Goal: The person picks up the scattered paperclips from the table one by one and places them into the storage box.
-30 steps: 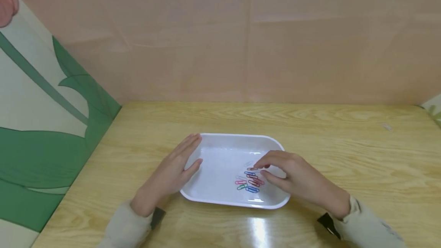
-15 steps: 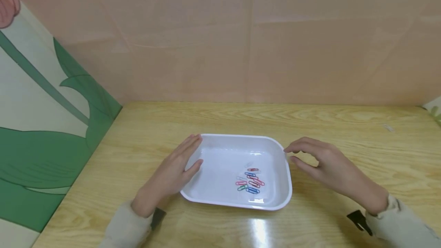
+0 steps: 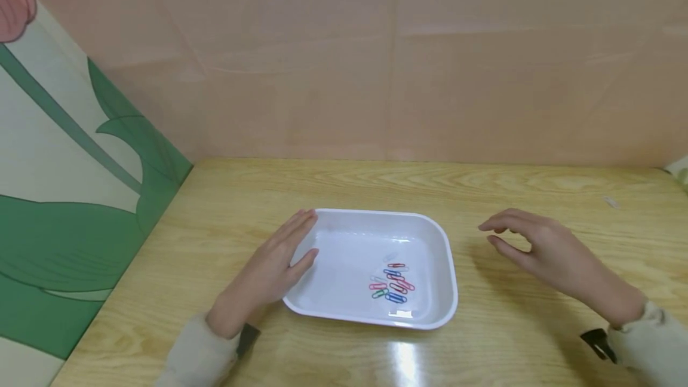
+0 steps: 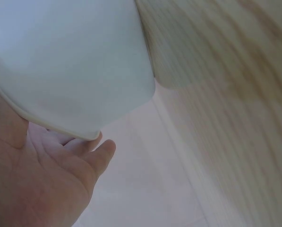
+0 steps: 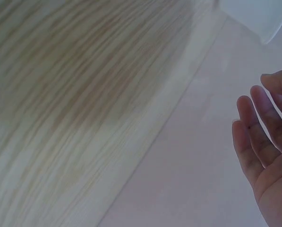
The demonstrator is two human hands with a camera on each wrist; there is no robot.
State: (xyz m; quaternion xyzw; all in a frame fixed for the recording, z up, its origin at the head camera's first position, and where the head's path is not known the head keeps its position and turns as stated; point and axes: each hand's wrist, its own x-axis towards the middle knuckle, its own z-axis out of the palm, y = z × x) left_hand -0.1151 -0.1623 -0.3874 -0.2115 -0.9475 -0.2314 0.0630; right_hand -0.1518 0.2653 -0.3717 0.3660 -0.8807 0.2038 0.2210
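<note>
A white rectangular tray (image 3: 341,273) lies on the wooden table. Several colored paper clips (image 3: 396,298), red, pink, blue, green and pale ones, are gathered loosely in its right half. My left hand (image 3: 271,267) rests along the tray's left rim with its fingers straight and its thumb reaching over the inside. The left wrist view shows the palm and fingers against the outer edge of the tray (image 4: 74,61). To the right of the tray, my right hand (image 3: 559,255) is above the table, fingers loosely bent, thumb apart from the index finger and nothing between them.
A small pale object (image 3: 610,202) lies on the tabletop at the far right. Behind the table (image 3: 322,184) rises a plain tan backdrop (image 3: 295,76). Along the left side stands a panel with green leaves (image 3: 59,249).
My right hand has drawn back from over the paper clips, passed the tray's right rim and moved farther right. My left hand stays on the left rim; the clips lie much the same.
</note>
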